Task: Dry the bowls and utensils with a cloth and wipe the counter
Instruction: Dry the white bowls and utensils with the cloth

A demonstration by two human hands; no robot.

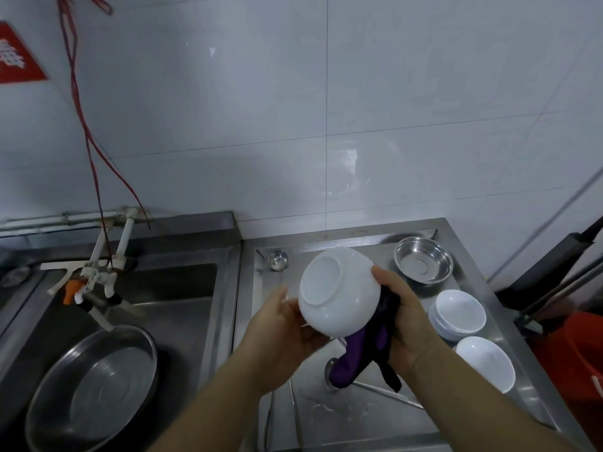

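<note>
I hold a white bowl point(339, 291) above the steel drainer counter point(346, 409), its base turned toward me. My left hand point(280, 331) grips its lower left rim. My right hand point(404, 321) grips a dark purple cloth point(362, 357) against the bowl's right side, thumb on the rim; the cloth hangs down below. To the right on the counter sit a stack of white bowls point(460, 314) and a single white bowl point(486, 363). A small steel bowl point(424, 264) stands at the back right. A steel ladle point(278, 260) lies at the back left.
A sink point(182, 308) lies to the left with a large steel basin point(94, 386) in it and a white tap point(94, 275) above. The tiled wall rises behind. A red bucket point(580, 357) and dark handles stand at the right edge. Water drops lie on the drainer.
</note>
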